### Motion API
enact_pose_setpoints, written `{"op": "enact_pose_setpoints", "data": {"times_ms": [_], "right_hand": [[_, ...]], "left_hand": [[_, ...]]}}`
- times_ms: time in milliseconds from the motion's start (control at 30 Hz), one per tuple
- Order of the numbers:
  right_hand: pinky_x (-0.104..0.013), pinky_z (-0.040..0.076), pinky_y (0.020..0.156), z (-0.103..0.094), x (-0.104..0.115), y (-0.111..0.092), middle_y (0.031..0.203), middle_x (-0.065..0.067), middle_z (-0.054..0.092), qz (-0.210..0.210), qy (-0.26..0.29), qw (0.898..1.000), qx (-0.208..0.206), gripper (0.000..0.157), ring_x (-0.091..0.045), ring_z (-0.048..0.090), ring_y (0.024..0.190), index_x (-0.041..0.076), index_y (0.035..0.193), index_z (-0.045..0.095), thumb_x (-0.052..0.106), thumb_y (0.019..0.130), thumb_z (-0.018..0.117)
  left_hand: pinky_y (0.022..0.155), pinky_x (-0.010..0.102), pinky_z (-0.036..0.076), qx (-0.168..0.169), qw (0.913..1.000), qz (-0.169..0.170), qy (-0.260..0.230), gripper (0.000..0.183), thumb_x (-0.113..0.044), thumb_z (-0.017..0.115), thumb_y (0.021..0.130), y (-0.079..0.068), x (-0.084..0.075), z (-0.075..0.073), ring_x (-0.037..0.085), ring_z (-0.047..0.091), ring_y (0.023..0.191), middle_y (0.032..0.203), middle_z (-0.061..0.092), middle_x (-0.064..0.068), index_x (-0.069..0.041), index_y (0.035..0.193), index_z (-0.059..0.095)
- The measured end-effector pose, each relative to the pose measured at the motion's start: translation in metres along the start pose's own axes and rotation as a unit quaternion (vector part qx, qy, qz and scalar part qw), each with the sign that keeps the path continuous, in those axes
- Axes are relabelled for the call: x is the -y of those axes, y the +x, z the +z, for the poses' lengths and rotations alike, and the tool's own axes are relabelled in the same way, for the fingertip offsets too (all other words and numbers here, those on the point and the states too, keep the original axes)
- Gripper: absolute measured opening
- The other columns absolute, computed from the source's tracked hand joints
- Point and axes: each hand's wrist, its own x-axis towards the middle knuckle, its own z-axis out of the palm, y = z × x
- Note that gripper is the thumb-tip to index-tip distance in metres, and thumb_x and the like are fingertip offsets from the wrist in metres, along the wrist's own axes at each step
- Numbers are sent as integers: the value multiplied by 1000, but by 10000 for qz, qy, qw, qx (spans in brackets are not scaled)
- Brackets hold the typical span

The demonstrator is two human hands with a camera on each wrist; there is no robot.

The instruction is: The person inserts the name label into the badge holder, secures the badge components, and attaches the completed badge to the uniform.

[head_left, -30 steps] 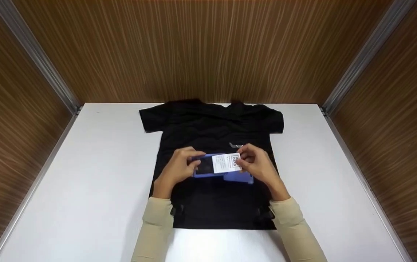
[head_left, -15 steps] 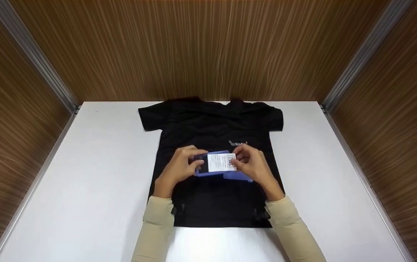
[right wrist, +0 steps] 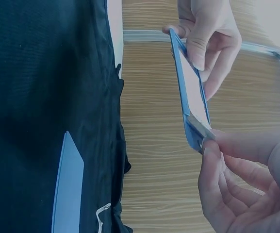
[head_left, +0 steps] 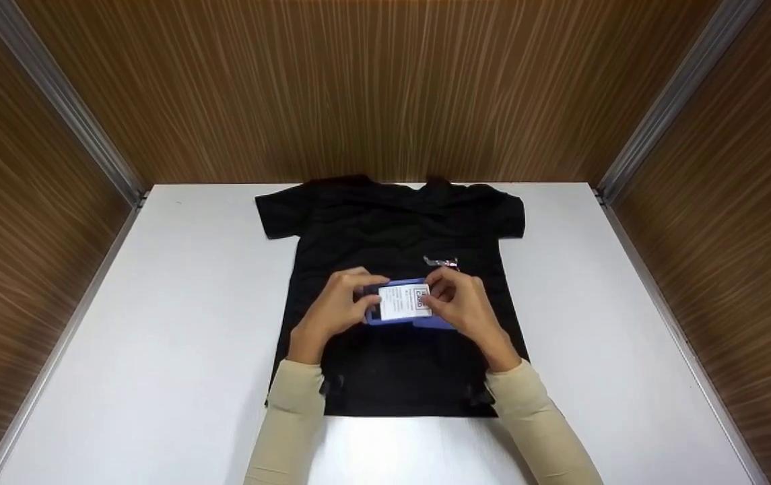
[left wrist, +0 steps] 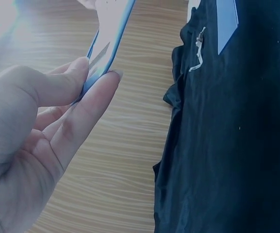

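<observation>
My left hand [head_left: 341, 303] grips the left end of a blue card holder [head_left: 395, 322], thumb on the front and fingers behind. A white printed card [head_left: 398, 302] lies within the holder's frame, its left edge near my left thumb. My right hand [head_left: 462, 303] pinches the card's right end. In the right wrist view, thumb and fingertips meet at the near end of the card [right wrist: 192, 87], close to the holder's rim [right wrist: 181, 87]. The holder is raised above a black short-sleeved shirt [head_left: 385, 377]. A second flat blue piece [head_left: 436, 324] lies on the shirt, partly hidden.
A small shiny silvery strip [head_left: 442, 262] lies on the shirt behind my right hand. The shirt is spread on a white table [head_left: 183, 316]. Wood-patterned panels [head_left: 372, 87] stand behind and at both sides.
The card has slid left into the holder, covering more of its dark inside. My right hand has moved left with it; my left hand still grips the holder.
</observation>
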Motion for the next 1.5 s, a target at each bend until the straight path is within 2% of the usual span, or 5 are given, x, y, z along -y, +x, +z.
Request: {"op": "enact_pose_setpoints", "data": {"times_ms": [167, 733, 1067, 1333, 1500], "right_hand": [[-19, 50, 59, 3, 2, -1, 77, -8, 72, -95, -76, 9999, -29, 19, -11, 61, 63, 3, 95, 73, 0, 81, 85], [-22, 53, 58, 15, 6, -3, 73, -10, 72, -280, -484, 9983, -164, 20, -14, 65, 61, 1, 96, 75, 5, 80, 87], [-22, 52, 60, 1, -1, 0, 75, -7, 73, -152, -493, 9985, -183, 19, -13, 65, 64, 4, 97, 75, 5, 82, 86], [-25, 53, 66, -22, -22, 5, 83, -11, 75, 301, -722, 9952, 594, 18, -19, 68, 71, 1, 99, 75, 2, 83, 83], [-37, 57, 72, -28, -42, 5, 88, -17, 75, 529, -951, 9884, 1055, 21, -27, 71, 78, -3, 102, 74, 0, 82, 81]], "left_hand": [[82, 32, 56, -6, 10000, 39, 78, 31, 1, 73, 91, 0, 0, 2, 17, 63, 89, 104, 73, 8, -8, 121, 77], [82, 30, 55, 78, 10000, 49, 32, 30, 2, 70, 92, 1, -1, 5, 16, 62, 87, 103, 73, 9, -6, 120, 77], [82, 29, 53, -13, 10000, -38, 44, 30, 2, 70, 92, 0, 3, 2, 15, 60, 87, 104, 72, 8, -8, 120, 77], [78, 26, 49, -132, 9999, -54, 59, 30, 3, 69, 92, -2, 7, -3, 15, 58, 84, 103, 73, 9, -8, 119, 77], [76, 24, 47, -126, 9998, -167, 48, 29, 2, 69, 92, -2, 7, -4, 15, 55, 82, 103, 72, 9, -8, 119, 77]]}}
